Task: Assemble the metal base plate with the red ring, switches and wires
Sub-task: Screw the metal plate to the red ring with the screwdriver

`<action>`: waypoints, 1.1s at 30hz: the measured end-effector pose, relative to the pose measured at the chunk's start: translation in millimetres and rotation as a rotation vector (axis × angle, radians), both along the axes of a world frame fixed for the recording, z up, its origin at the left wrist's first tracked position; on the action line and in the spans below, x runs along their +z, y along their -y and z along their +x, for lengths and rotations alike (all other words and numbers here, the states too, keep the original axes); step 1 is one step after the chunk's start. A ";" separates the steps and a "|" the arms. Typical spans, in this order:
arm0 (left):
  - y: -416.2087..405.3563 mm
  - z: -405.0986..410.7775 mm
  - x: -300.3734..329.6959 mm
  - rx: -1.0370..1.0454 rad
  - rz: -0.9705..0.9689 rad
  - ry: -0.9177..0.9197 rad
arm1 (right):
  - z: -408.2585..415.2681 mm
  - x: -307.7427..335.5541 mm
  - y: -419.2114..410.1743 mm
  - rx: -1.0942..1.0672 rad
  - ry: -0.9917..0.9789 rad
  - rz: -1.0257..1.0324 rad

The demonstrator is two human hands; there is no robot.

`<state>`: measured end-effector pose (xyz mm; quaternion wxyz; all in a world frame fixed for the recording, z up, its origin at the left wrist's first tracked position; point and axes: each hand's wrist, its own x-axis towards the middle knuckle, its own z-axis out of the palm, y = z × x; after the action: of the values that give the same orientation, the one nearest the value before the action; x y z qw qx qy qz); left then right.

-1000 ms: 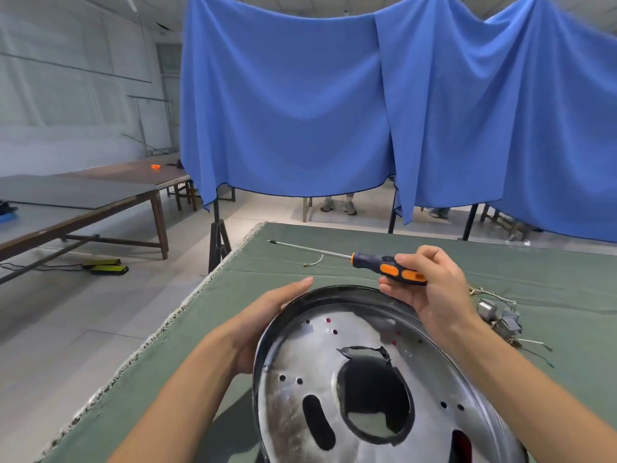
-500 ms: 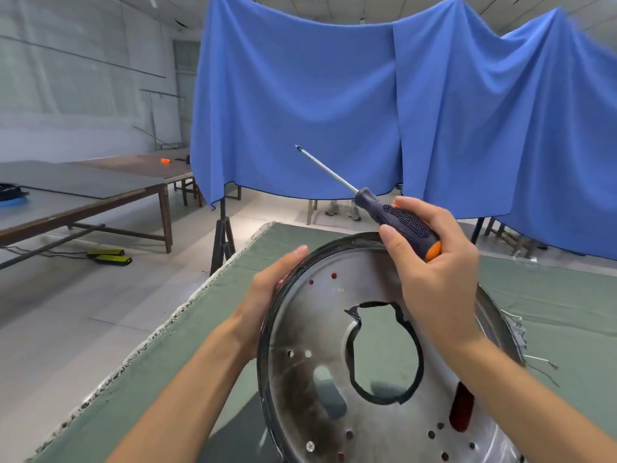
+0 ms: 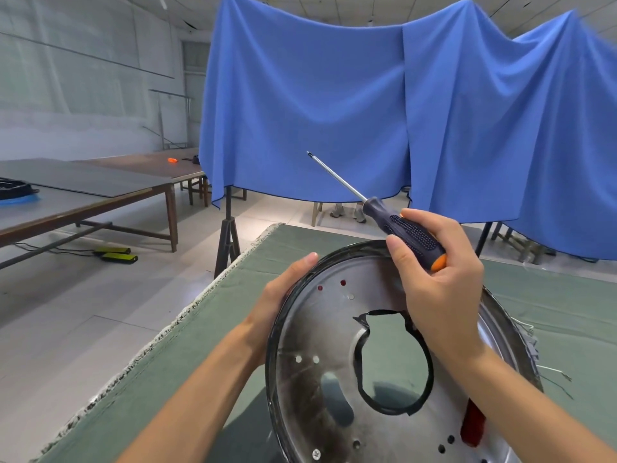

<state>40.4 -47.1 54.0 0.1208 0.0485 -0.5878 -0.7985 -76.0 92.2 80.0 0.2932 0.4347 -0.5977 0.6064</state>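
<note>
The round metal base plate (image 3: 320, 389) is tilted up above the green table, its large centre hole and several small holes facing me. My left hand (image 3: 283, 295) grips its upper left rim. My right hand (image 3: 437, 282) holds a screwdriver (image 3: 400, 228) with a dark blue and orange handle in front of the plate's top edge. The shaft points up and to the left. Red of the ring (image 3: 472, 426) shows through a slot at the plate's lower right. Thin wires (image 3: 551, 375) stick out past the plate's right rim. The switches are hidden.
The green-covered table (image 3: 207, 355) has its left edge close to my left arm, with bare floor beyond it. A blue cloth (image 3: 367, 111) hangs behind the table. Long wooden tables (image 3: 100, 195) stand at the far left.
The screwdriver went from lying level over the table to pointing up and left. The plate was tipped up more steeply towards me. Since half a second ago little has moved.
</note>
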 end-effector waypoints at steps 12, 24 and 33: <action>2.6 1.2 -3.8 -0.001 -0.039 -0.016 | -6.7 -1.8 3.0 0.014 0.054 0.022; 15.7 -3.6 -15.6 0.109 0.073 -0.074 | 3.7 17.6 -6.4 0.215 0.217 -0.098; 22.8 -8.0 -27.7 0.228 0.148 -0.018 | 19.2 46.0 -24.6 0.190 0.188 -0.236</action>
<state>32.4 -69.8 26.3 0.2120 0.1168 -0.5167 -0.8212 -56.8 116.7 126.0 0.2266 0.3930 -0.5034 0.7353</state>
